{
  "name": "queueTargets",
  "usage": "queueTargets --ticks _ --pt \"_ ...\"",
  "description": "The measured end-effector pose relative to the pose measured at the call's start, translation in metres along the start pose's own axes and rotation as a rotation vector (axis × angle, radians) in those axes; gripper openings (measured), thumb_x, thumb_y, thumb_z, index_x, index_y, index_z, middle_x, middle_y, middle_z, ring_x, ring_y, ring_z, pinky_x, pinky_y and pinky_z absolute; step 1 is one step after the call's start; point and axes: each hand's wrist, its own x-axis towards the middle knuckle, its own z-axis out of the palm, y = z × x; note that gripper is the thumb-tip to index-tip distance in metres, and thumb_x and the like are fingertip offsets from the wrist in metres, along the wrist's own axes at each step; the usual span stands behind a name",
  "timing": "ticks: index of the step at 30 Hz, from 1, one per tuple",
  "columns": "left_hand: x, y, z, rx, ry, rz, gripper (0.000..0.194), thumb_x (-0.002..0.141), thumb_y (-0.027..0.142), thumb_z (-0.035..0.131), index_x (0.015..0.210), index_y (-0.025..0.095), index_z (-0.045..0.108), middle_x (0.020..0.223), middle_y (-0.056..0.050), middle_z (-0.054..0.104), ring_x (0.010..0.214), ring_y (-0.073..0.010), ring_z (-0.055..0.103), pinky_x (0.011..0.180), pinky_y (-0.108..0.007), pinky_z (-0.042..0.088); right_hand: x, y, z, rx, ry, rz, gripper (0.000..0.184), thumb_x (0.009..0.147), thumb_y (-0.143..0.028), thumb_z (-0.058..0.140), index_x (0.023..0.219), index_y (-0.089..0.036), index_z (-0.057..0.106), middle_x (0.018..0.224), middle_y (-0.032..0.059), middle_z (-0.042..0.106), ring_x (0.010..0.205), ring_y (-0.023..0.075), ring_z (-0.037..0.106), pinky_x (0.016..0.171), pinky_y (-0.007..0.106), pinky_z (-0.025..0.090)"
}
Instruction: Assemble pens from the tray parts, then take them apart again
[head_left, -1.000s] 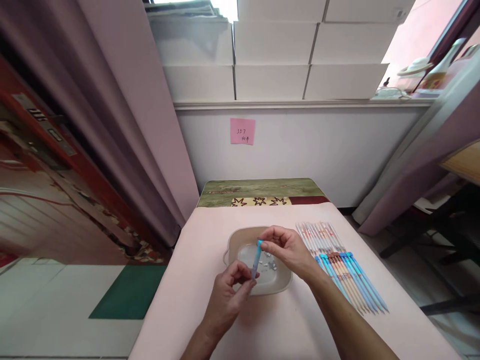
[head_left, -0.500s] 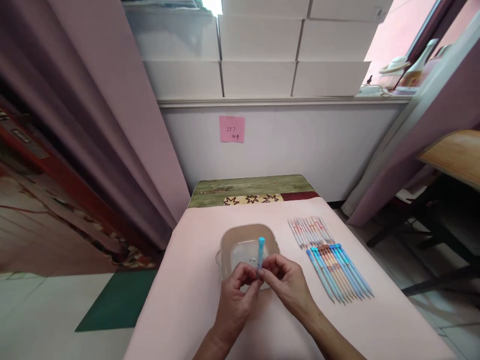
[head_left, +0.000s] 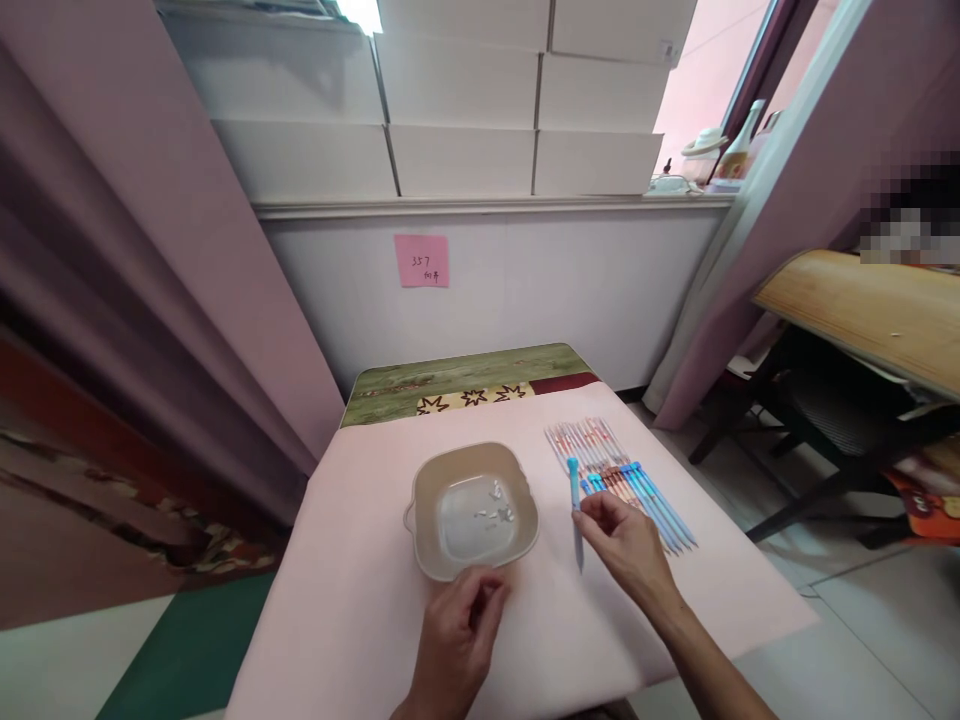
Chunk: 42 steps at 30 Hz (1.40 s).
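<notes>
Right hand [head_left: 624, 543] pinches a blue pen [head_left: 575, 492], while left hand [head_left: 460, 628] curls half-closed near the basin [head_left: 433, 487], its grip unclear.

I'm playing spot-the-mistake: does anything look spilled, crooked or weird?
Nothing stands out: small pale bits lie inside the basin, and pens lie in rows. One blue pen is apart only because the right hand holds it.

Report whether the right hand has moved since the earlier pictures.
Yes: the right hand moved right, away from the bowl, toward the laid-out pens.
</notes>
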Motion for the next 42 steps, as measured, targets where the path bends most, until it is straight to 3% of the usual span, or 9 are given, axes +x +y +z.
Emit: queueTargets --ticks 5,10,16,25,29,33,36,39,42 --pt "-0.024 -0.049 -0.015 0.156 -0.004 0.036 0.01 0.087 0.028 0.056 0.082 0.022 0.062 0.067 0.001 0.063 0.057 -0.0132 0.058 0.057 -0.02 0.045 0.008 0.043 -0.012 -0.566 0.018 0.202 0.015 0.08 -0.034 0.054 0.077 -0.024 0.065 0.073 0.0008 0.07 0.071 0.0203 0.063 0.054 0.025 0.03" --pt "-0.04 -0.079 -0.024 0.211 -0.002 -0.003 0.013 0.088 0.031 0.054 0.083 0.022 0.061 0.072 0.002 0.066 0.062 -0.0128 0.062 0.06 -0.019 0.047 0.016 0.056 0.0 -0.817 -0.079 0.21 0.02 0.082 -0.03 0.05 0.088 -0.023 0.068 0.084 0.0062 0.073 0.08 0.0228 0.066 0.057 0.026 0.032" --pt "-0.05 -0.097 -0.024 0.187 0.044 -0.087 0.02 0.088 0.037 0.052 0.08 0.021 0.059 0.068 0.003 0.061 0.058 -0.0124 0.057 0.057 -0.019 0.045 0.025 0.058 0.012 -0.905 -0.077 0.202 0.02 0.081 -0.024 0.052 0.09 -0.018 0.069 0.091 0.0127 0.072 0.086 0.0266 0.067 0.064 0.03 0.04" --pt "-0.052 -0.095 -0.023 0.175 0.066 -0.07 0.02 0.087 0.035 0.052 0.077 0.02 0.059 0.065 0.002 0.059 0.058 -0.0136 0.056 0.057 -0.02 0.043 0.018 0.05 0.015 -0.892 -0.037 0.155 0.024 0.088 -0.033 0.05 0.092 -0.017 0.068 0.096 0.0135 0.071 0.091 0.0298 0.067 0.068 0.034 0.044" --pt "-0.055 -0.096 -0.023 0.167 0.066 -0.078 0.02 0.087 0.035 0.051 0.077 0.02 0.059 0.065 0.001 0.059 0.059 -0.014 0.055 0.058 -0.021 0.043 0.002 0.031 0.036 -0.461 -0.068 0.095 0.038 0.092 -0.051 0.043 0.095 -0.02 0.065 0.078 0.0076 0.071 0.072 0.0213 0.068 0.064 0.029 0.047" --pt "-0.057 -0.095 -0.023 0.131 0.066 -0.095 0.02 0.088 0.035 0.05 0.078 0.02 0.059 0.068 0.001 0.06 0.062 -0.0143 0.055 0.06 -0.021 0.043 -0.01 0.018 0.068 0.277 -0.263 0.336 0.05 0.086 -0.062 0.048 0.105 -0.016 0.056 0.065 0.0056 0.068 0.047 0.0148 0.06 0.044 0.023 0.045" --pt "-0.058 -0.092 -0.023 0.118 0.065 -0.097 0.02 0.088 0.035 0.05 0.078 0.019 0.059 0.066 0.001 0.058 0.061 -0.0141 0.054 0.058 -0.021 0.042 -0.013 0.018 0.087 0.6 -0.373 0.499 0.034 0.084 -0.046 0.058 0.095 -0.014 0.054 0.068 0.0082 0.069 0.049 0.0141 0.062 0.044 0.021 0.048" --pt "-0.058 -0.091 -0.023 0.112 0.068 -0.099 0.02 0.087 0.034 0.051 0.077 0.019 0.059 0.065 0.001 0.057 0.059 -0.0139 0.053 0.056 -0.021 0.041 -0.016 0.02 0.097 0.697 -0.35 0.512 0.014 0.08 -0.023 0.056 0.091 -0.014 0.053 0.071 0.0079 0.069 0.055 0.0146 0.066 0.051 0.024 0.054" --pt "-0.059 -0.093 -0.023 0.107 0.064 -0.099 0.02 0.086 0.034 0.051 0.076 0.019 0.058 0.063 0.001 0.056 0.058 -0.0136 0.051 0.056 -0.021 0.04 -0.021 0.017 0.106 0.731 -0.285 0.474 0.022 0.075 -0.016 0.051 0.097 -0.015 0.053 0.081 0.0059 0.07 0.063 0.0145 0.067 0.057 0.025 0.057"
